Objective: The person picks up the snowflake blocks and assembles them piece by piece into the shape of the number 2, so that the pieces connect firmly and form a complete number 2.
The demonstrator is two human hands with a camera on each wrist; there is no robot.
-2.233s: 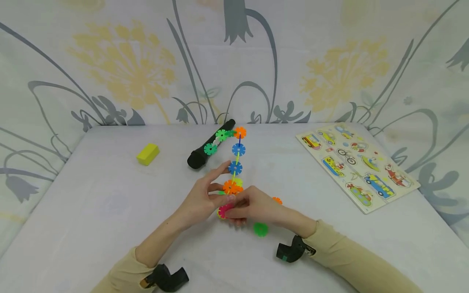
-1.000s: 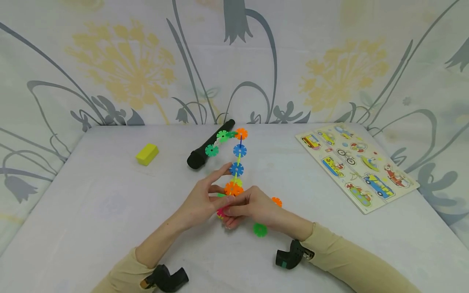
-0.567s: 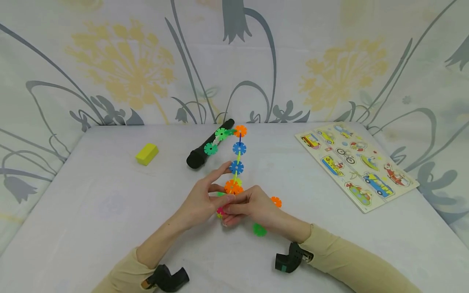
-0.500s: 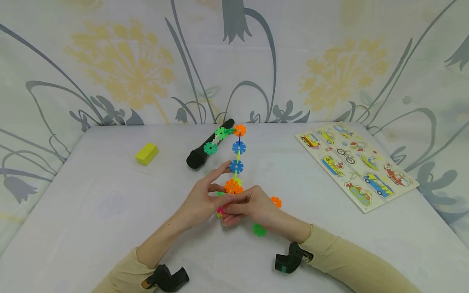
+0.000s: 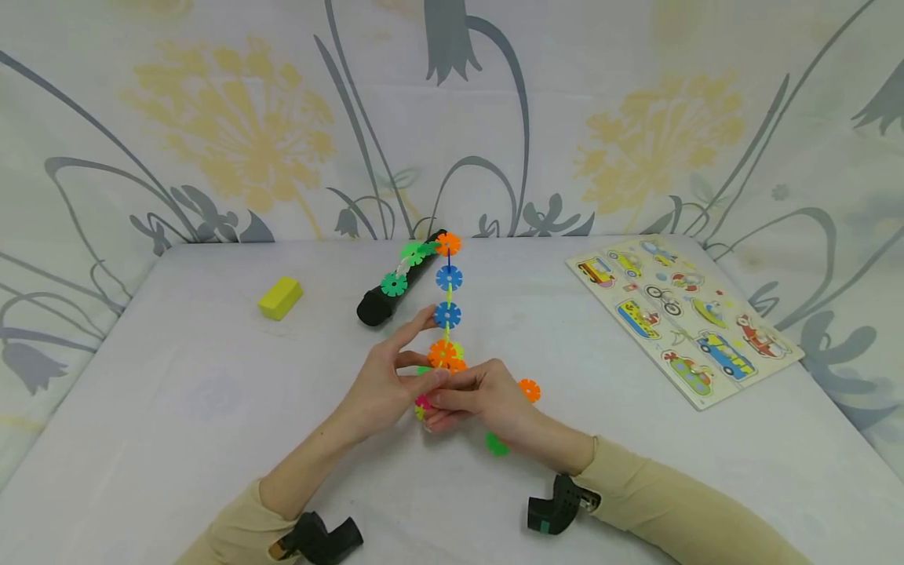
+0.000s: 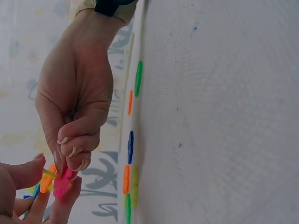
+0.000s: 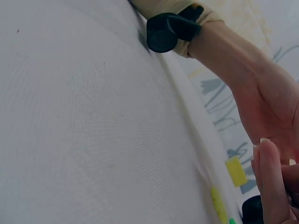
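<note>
The left hand (image 5: 381, 388) is pinching the near end of a chain of notched snowflake discs (image 5: 442, 275), its fingers apparently bracing it while the right hand (image 5: 487, 399) is gripping a pink snowflake disc (image 6: 62, 185) by thumb and fingertip, probably for fine control. An orange disc (image 5: 529, 391) and a green disc (image 5: 497, 445) are lying beside the right hand.

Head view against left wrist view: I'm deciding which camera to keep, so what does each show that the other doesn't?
Only the head view: the microphone, the yellow block and the printed face of the picture board.

Only the left wrist view: a dark blue disc seen edge-on, apart from the chain.

Both: the left hand and right hand meeting at a pink disc, part of the chain, plus a loose orange disc and loose green disc.
</note>
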